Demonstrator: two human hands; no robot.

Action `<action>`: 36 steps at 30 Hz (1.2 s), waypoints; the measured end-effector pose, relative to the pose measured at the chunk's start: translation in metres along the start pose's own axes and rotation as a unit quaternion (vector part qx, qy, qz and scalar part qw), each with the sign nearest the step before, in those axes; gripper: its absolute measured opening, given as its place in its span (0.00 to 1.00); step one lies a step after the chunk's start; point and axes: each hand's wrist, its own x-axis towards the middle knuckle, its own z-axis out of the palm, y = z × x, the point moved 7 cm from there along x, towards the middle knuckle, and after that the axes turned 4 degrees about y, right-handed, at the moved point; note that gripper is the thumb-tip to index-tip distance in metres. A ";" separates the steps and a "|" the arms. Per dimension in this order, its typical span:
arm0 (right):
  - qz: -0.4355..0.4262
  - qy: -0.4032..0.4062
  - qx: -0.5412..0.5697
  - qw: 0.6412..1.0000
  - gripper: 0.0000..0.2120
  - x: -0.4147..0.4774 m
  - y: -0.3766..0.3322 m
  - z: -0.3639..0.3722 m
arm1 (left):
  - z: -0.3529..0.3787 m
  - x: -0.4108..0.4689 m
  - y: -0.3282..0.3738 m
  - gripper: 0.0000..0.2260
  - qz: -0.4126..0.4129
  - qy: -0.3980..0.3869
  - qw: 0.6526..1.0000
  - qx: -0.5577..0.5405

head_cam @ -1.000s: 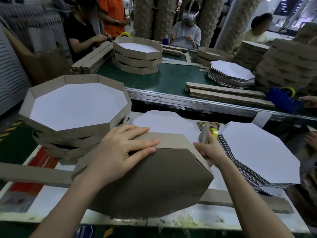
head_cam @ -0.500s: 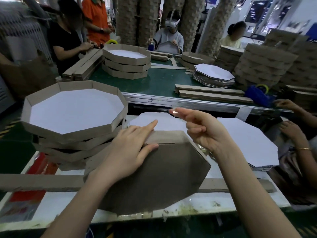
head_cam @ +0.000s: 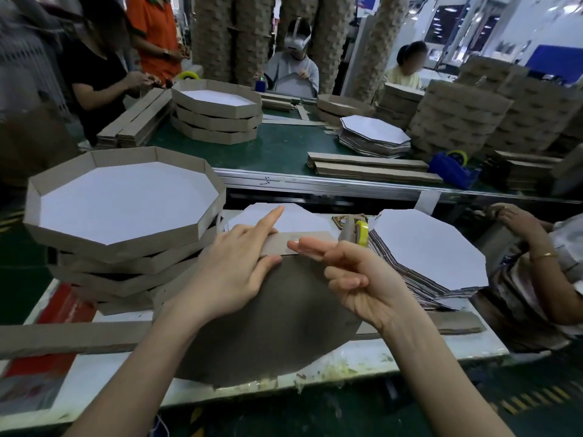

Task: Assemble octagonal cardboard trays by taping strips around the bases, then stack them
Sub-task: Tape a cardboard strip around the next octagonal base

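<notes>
Pressing our flat, open left hand [head_cam: 235, 272] on the tilted tray [head_cam: 268, 326], we pin its strip [head_cam: 299, 242]. Our right hand [head_cam: 356, 283] hovers loosely curled, gripping nothing.

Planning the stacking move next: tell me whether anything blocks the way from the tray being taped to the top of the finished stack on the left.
Nothing visible blocks it. The tray being taped leans right beside the finished stack, whose top tray is open and empty. Only the left hand lies on the tray's near side; the right hand is off to the right.
</notes>
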 end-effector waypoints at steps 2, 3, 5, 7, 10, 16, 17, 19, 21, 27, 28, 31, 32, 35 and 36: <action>0.008 0.003 0.009 1.000 0.17 -0.002 0.008 -0.002 | 0.000 -0.001 0.002 0.30 0.007 0.005 1.000 -0.005; 0.010 0.005 0.012 1.000 0.18 -0.003 0.011 -0.004 | 0.000 -0.001 0.003 0.30 0.010 0.006 1.000 -0.008; 0.012 0.009 0.021 1.000 0.18 -0.004 0.015 -0.007 | 0.001 -0.001 0.005 0.30 0.014 0.006 1.000 -0.008; 0.013 0.009 0.026 1.000 0.20 -0.005 0.017 -0.009 | 0.000 -0.002 0.005 0.29 0.019 0.006 1.000 0.001; 0.019 0.007 0.021 1.000 0.22 -0.005 0.019 -0.009 | -0.002 -0.004 0.008 0.26 0.031 0.008 0.999 0.005; 0.021 0.007 0.003 1.000 0.21 -0.004 0.024 -0.013 | 0.001 -0.004 0.011 0.20 0.049 -0.018 0.996 0.066; 0.020 0.004 -0.007 1.000 0.21 -0.003 0.025 -0.014 | 0.002 -0.005 0.010 0.20 0.045 -0.022 0.996 0.069; 0.013 0.000 -0.046 0.999 0.22 -0.002 0.026 -0.017 | 0.004 -0.005 0.009 0.20 0.038 -0.023 0.996 0.075; 0.002 0.008 -0.097 0.995 0.22 -0.001 0.027 -0.021 | 0.005 -0.005 0.007 0.20 0.032 -0.024 0.996 0.076; -0.009 0.043 -0.135 0.990 0.24 0.013 0.034 -0.028 | 0.008 -0.005 0.008 0.22 0.025 -0.036 0.996 0.076; -0.011 0.047 -0.132 0.990 0.24 0.015 0.035 -0.028 | 0.008 -0.005 0.007 0.21 0.022 -0.037 0.996 0.076; -0.021 0.055 -0.144 0.988 0.24 0.020 0.036 -0.029 | 0.006 -0.006 0.007 0.21 0.011 -0.027 0.998 0.062; -0.025 0.052 -0.149 0.987 0.24 0.021 0.037 -0.030 | 0.004 -0.005 0.007 0.20 0.000 -0.016 0.999 0.047; -0.032 0.040 -0.147 0.988 0.24 0.022 0.039 -0.031 | -0.002 -0.002 0.009 0.17 -0.052 0.031 0.998 -0.003; -0.033 0.041 -0.145 0.988 0.23 0.023 0.040 -0.031 | -0.003 0.000 0.010 0.16 -0.067 0.046 0.997 -0.010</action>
